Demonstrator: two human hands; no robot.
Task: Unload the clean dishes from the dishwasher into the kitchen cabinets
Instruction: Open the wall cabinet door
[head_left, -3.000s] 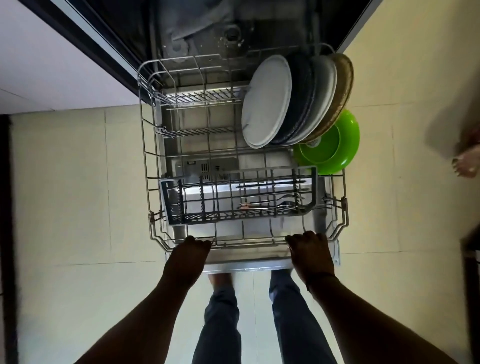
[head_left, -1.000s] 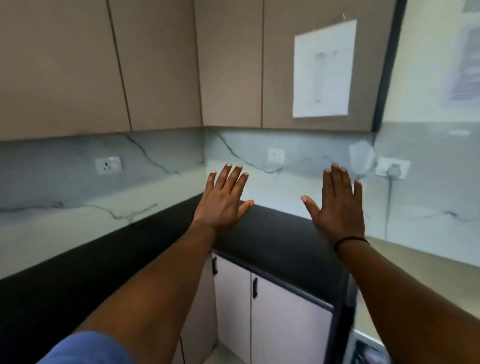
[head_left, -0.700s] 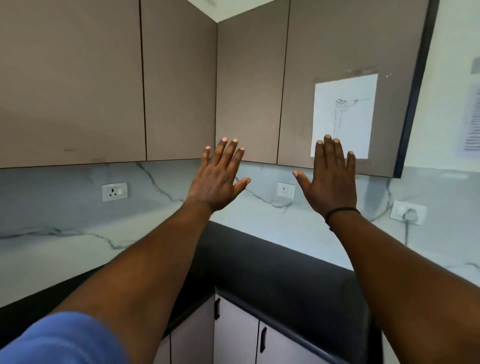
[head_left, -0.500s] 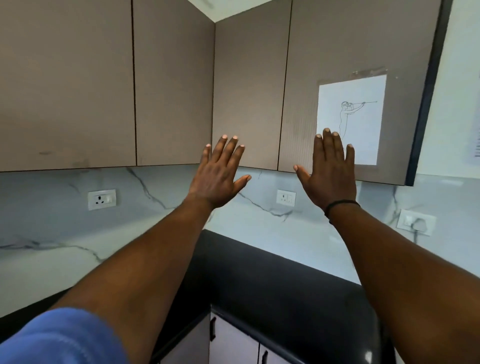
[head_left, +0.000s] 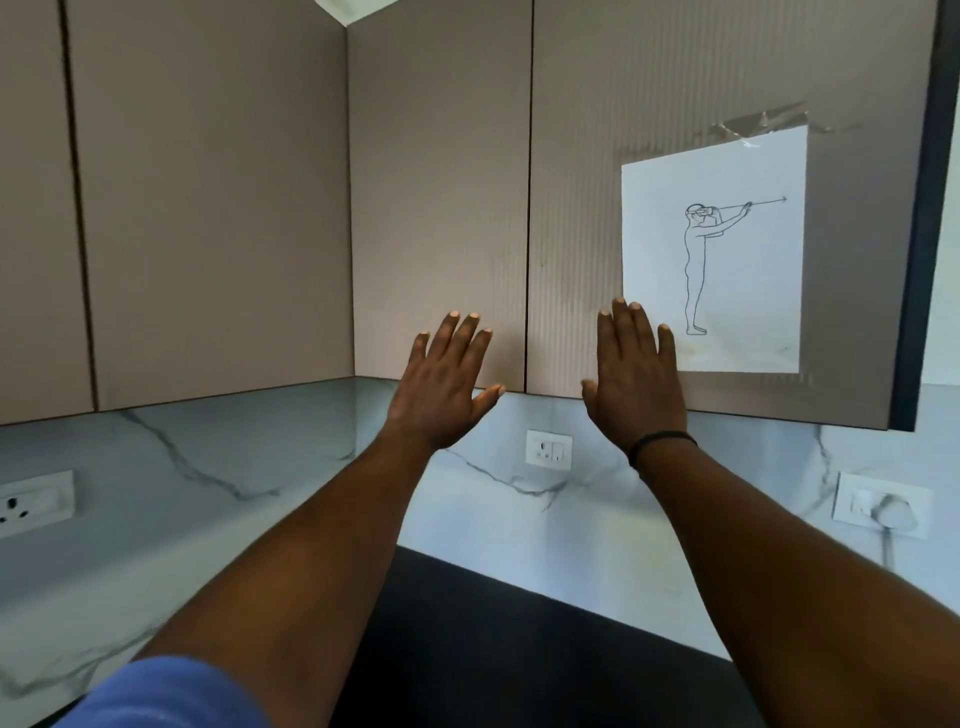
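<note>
Closed cabinets (head_left: 218, 208) fill the corner above the dark surface (head_left: 493, 639); a taped drawing (head_left: 727, 270) hangs on the right door. Left hand (head_left: 441, 389) and right hand (head_left: 636, 379) are raised before them, fingers straight, holding nothing. No dishes show.

Matt ribbed cabinet doors (head_left: 571, 156) above your glossy marble-look backsplash (head_left: 208, 493).
Taped paper sheet (head_left: 727, 291) (tape shiny, wrinkled); dark smooth countertop (head_left: 493, 639).

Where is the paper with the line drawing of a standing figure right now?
In the head view, the paper is taped to the rightmost upper cabinet door, right of centre, just above and right of the raised right hand.
</note>
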